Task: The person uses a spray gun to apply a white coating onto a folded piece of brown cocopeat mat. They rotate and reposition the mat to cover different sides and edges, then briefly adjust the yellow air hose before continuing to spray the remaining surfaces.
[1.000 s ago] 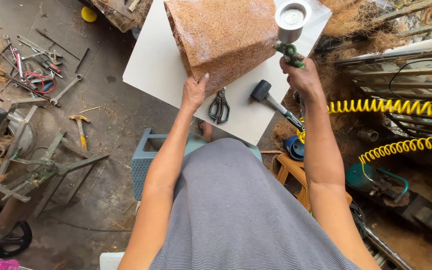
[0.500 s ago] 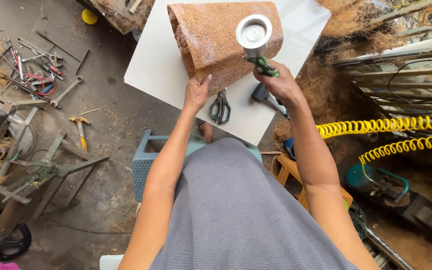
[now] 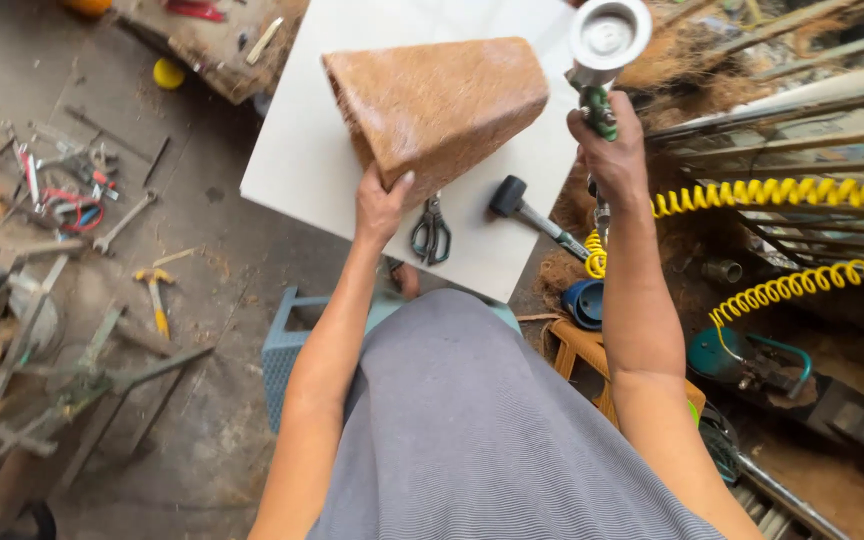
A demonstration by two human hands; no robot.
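The right hand (image 3: 612,150) is clenched around the green grip of a spray gun (image 3: 602,60), its round metal cup pointing up at the camera. Half a second ago that gun hung right over the brown fibre cone; now it sits off to the right, past the cone's edge and over the right border of the white board (image 3: 302,170). So the nozzle is no longer above the fibre, and my read is that a pass over the cone is finished or paused.

The left hand (image 3: 380,205) grasps the cone (image 3: 442,105) at its near, narrow end, thumb on top, fingers tucked beneath where I cannot see them. The cone has also turned: it now lies more on its side, with the wide end to the far left and the top face tilted up. It looks as if a fresh face is being presented.

Relative to the grips, the cone runs far and right from the left hand, and lies left of the gun, apart from it.

Just beside the left hand, on its right, black scissors (image 3: 432,232) lie on the board. Further right is a black rubber mallet (image 3: 524,208), its handle running off the near right edge. A yellow coiled air hose (image 3: 782,192) trails away right from below the gun hand. Far left, hand tools (image 3: 72,200) litter the concrete floor (image 3: 202,290).
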